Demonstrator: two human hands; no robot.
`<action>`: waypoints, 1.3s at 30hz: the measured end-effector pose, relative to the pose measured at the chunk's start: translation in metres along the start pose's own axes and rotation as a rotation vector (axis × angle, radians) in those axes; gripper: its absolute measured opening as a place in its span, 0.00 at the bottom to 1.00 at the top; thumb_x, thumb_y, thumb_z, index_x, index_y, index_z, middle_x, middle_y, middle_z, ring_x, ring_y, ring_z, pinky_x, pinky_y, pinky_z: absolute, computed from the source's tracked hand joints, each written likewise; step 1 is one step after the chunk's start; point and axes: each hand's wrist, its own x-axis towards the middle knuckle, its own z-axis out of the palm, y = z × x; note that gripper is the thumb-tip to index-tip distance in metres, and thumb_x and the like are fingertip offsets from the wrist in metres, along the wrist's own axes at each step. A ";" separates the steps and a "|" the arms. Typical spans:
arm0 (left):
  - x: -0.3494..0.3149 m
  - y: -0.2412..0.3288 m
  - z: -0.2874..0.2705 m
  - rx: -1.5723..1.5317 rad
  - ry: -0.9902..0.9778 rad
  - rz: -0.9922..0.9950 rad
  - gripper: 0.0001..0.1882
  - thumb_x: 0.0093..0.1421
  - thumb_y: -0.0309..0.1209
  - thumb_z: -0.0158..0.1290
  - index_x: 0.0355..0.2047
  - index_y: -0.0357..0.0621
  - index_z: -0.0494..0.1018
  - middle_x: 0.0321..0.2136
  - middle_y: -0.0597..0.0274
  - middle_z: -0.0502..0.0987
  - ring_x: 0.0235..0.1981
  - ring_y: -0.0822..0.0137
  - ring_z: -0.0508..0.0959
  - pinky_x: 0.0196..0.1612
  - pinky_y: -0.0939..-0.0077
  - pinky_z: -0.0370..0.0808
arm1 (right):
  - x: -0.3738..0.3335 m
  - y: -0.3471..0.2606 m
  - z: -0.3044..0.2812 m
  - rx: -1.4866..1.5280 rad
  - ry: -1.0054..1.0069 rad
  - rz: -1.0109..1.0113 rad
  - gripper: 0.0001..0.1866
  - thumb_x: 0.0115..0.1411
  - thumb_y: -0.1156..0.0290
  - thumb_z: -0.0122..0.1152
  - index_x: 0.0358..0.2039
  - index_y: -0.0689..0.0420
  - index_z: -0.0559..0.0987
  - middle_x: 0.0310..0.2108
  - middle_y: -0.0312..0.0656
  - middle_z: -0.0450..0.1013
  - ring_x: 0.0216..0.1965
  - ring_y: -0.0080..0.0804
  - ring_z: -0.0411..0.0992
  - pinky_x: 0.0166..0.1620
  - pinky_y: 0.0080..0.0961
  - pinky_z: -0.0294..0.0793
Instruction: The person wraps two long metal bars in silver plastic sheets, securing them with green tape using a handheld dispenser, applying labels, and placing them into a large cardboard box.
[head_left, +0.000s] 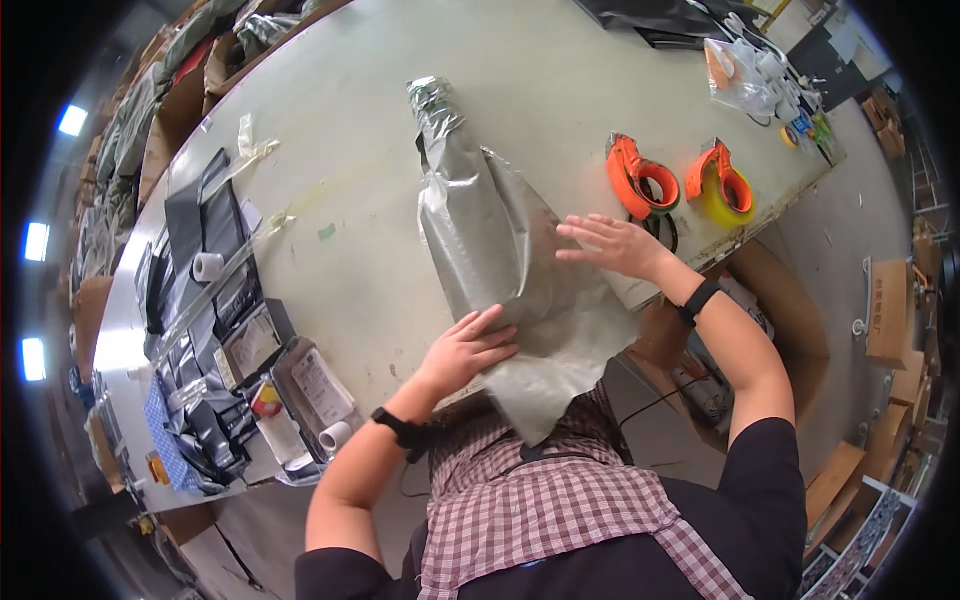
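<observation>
Here, the grey wrapped bundle (478, 235) lies on the table (345, 110), its loose end overhanging the near edge. The left hand (466, 353) rests on it, fingers spread; the right hand (617, 247), fingers extended, borders its side toward the right edge.

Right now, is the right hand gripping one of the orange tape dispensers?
No, the right hand is open at the grey sheet, apart from both orange tape dispensers.

Table (340, 140): grey sheet (460, 235), 2 dispensers (624, 170)
</observation>
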 end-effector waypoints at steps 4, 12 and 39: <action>-0.037 -0.002 -0.013 -0.095 0.006 0.011 0.23 0.52 0.30 0.46 0.51 0.64 0.70 0.59 0.73 0.62 0.64 0.63 0.51 0.63 0.65 0.55 | 0.008 -0.045 -0.014 0.220 0.035 -0.229 0.33 0.53 0.72 0.49 0.60 0.33 0.58 0.63 0.29 0.50 0.63 0.25 0.52 0.63 0.25 0.54; -0.023 -0.005 -0.014 -1.635 0.792 -0.875 0.21 0.67 0.42 0.40 0.34 0.35 0.73 0.28 0.62 0.77 0.28 0.73 0.75 0.33 0.77 0.72 | 0.024 -0.101 0.001 1.701 0.326 0.923 0.16 0.64 0.62 0.49 0.39 0.63 0.77 0.30 0.37 0.76 0.31 0.22 0.71 0.37 0.22 0.70; 0.084 -0.041 -0.042 0.278 0.210 0.305 0.27 0.40 0.41 0.56 0.43 0.48 0.70 0.42 0.62 0.70 0.49 0.59 0.69 0.53 0.61 0.64 | 0.056 -0.158 -0.056 0.843 0.271 1.202 0.43 0.43 0.44 0.66 0.54 0.56 0.64 0.48 0.57 0.68 0.53 0.51 0.65 0.51 0.36 0.67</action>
